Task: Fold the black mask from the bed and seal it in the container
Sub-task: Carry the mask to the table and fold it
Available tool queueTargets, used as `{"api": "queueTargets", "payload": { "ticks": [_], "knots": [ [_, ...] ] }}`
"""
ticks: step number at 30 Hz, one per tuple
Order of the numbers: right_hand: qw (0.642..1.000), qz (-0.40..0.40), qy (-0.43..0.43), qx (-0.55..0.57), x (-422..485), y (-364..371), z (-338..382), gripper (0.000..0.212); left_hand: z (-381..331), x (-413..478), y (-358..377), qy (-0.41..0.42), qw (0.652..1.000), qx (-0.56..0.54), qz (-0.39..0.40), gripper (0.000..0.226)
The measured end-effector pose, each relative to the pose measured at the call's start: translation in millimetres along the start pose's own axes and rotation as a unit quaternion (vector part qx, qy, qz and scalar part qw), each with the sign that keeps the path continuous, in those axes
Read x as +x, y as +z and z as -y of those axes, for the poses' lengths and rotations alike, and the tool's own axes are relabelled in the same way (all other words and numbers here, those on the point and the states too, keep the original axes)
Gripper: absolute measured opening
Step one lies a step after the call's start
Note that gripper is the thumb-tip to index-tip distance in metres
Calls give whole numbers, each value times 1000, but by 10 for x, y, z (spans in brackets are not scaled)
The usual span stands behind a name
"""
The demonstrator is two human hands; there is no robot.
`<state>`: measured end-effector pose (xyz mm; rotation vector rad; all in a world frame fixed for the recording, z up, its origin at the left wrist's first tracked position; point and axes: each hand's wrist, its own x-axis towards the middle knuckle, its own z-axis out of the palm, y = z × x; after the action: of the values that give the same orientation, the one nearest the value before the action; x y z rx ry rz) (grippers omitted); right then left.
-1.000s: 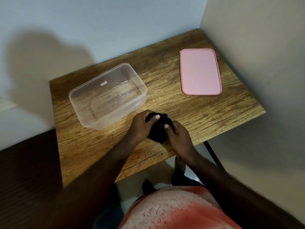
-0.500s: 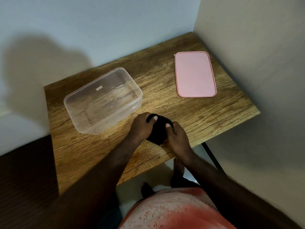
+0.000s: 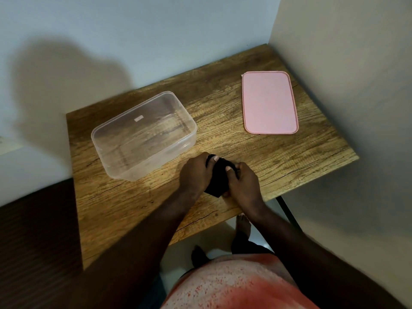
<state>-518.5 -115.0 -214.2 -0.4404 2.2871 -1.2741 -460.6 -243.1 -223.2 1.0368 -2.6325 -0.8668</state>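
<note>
Mask, black, in the grip of left hand and right hand, near clear container.

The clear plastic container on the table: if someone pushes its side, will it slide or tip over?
Probably it slides: the clear container looks empty and thin-walled, so it is likely light, and the wooden table looks smooth. Tipping seems unlikely, since it is wide and low. Its walls may flex a little.
</note>
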Motion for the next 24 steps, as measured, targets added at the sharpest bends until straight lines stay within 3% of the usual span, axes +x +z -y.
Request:
{"api": "queueTargets", "payload": {
  "ticks": [12, 17, 24],
  "knots": [
    [995, -4, -16, -97, 107, -14, -100, 28, -108, -20, -14, 5, 980, 197, -22, 39],
    [983, -8, -44, -179, 114, 5, -98, 29, 26, -4, -10, -37, 977, 204, -41, 39],
    [973, 16, -73, -220, 120, 9, -79, 28, 29, -30, -13, -17, 979, 200, -22, 42]
  ]
}}
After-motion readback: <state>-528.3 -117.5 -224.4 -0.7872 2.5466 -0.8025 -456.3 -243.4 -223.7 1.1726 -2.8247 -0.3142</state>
